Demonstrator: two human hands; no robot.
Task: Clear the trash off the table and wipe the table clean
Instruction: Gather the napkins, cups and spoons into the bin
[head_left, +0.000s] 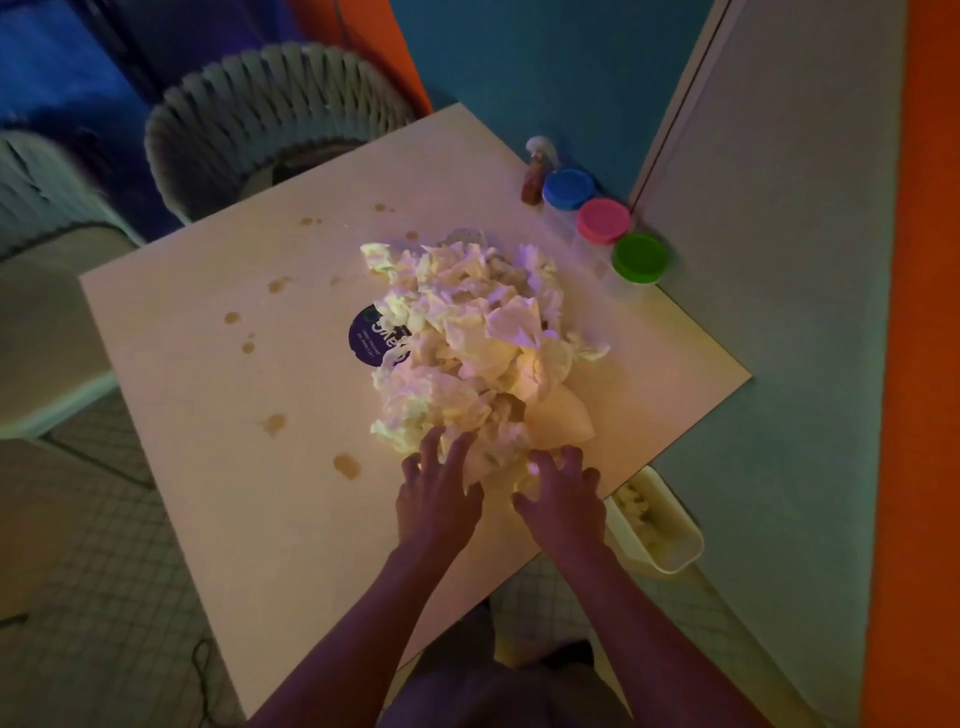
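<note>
Head view: pretty much at the start here. The big pile of crumpled paper (467, 343) sits mid-counter (208, 467), and both hands, left hand (439, 493) and right hand (563, 499), are spread with fingers clawing into its near edge, nothing lifted yet. Brown spill spots (345, 465) dot the left side, unwiped. White bin (660, 525) waits at the right with a few scraps inside.
</note>
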